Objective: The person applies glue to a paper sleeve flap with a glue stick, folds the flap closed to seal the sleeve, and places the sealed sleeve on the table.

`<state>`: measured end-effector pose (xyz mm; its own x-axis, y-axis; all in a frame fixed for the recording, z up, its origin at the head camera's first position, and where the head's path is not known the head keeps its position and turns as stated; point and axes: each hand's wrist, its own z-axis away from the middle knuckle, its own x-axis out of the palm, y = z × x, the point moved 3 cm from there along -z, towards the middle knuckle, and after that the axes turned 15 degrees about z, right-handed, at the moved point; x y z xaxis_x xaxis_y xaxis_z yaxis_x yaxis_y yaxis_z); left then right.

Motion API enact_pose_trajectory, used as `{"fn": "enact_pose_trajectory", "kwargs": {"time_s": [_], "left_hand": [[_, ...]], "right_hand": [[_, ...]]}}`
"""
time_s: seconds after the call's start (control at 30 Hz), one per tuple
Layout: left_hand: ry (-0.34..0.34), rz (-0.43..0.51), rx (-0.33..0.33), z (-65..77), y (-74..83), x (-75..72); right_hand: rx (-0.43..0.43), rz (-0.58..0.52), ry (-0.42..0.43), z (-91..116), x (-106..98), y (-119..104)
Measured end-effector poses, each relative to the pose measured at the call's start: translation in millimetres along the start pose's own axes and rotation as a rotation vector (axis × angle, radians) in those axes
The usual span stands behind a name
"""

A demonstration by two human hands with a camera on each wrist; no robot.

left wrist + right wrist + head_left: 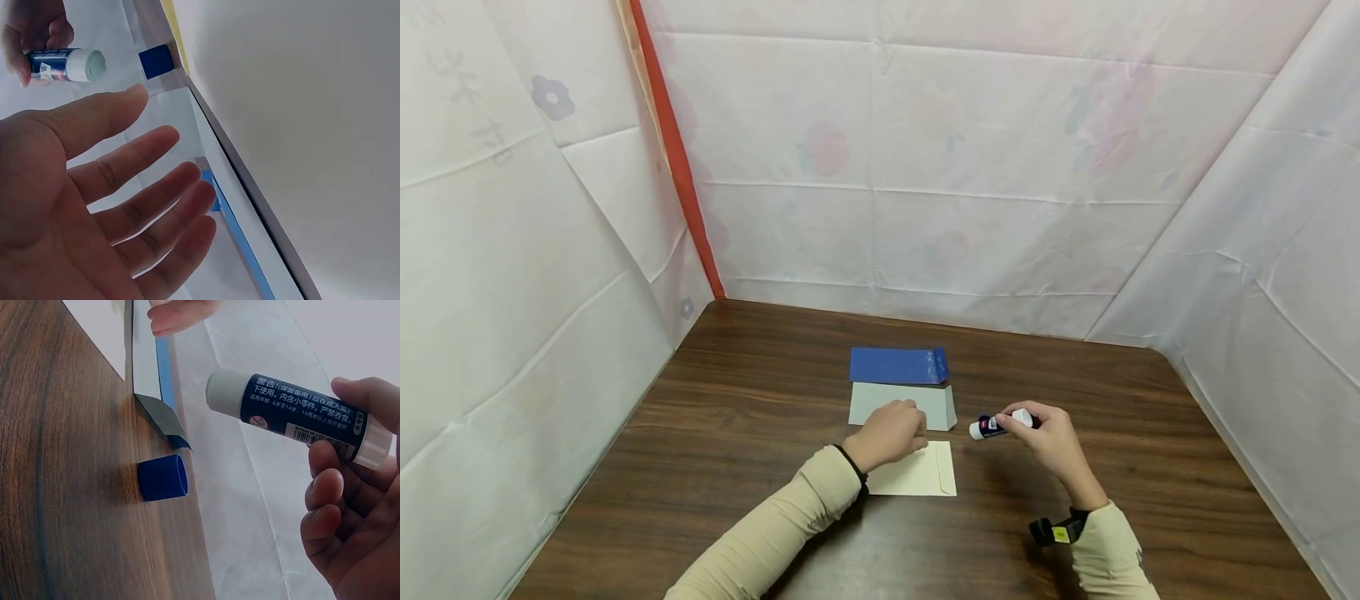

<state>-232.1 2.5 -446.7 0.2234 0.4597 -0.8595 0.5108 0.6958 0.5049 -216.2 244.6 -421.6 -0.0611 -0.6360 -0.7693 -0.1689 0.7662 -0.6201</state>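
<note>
My right hand [1051, 437] pinches an uncapped glue stick [300, 415] between thumb and fingers, held above the table with its pale tip toward the left. A dark blue cap [164, 478] sits on the wood near it. Over the envelopes hovers my left hand [106, 194], fingers loosely bent and nothing in its grasp. Beneath and around that hand lie a cream envelope [917, 473] in front and a pale grey-green envelope [936, 406] behind it, partly covered by the hand. Farthest back is a blue envelope [889, 365], whitish marks near its right-hand flap.
The brown wood-grain table [745, 400] carries these things near its middle. White printed sheeting [985, 167] hangs along the back and both sides. A red strip [677, 158] runs down the back left corner.
</note>
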Motion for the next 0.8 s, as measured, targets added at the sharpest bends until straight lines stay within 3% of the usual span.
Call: {"fn": "enact_pose_trajectory", "kwargs": {"time_s": [0.3, 0.6, 0.8], "left_hand": [[0.029, 0.001, -0.028, -0.2, -6.0, -4.7], [0.041, 0.031, -0.103, -3.1, -13.5, -8.8], [0.038, 0.051, -0.102, -10.6, -18.2, -11.3]], "right_hand": [[-0.009, 0.017, 0.007, -0.5, -0.6, -0.4], [-0.008, 0.011, 0.015, -2.0, -0.8, 0.0], [-0.012, 0.002, 0.018, -2.0, -0.5, -0.8]]}}
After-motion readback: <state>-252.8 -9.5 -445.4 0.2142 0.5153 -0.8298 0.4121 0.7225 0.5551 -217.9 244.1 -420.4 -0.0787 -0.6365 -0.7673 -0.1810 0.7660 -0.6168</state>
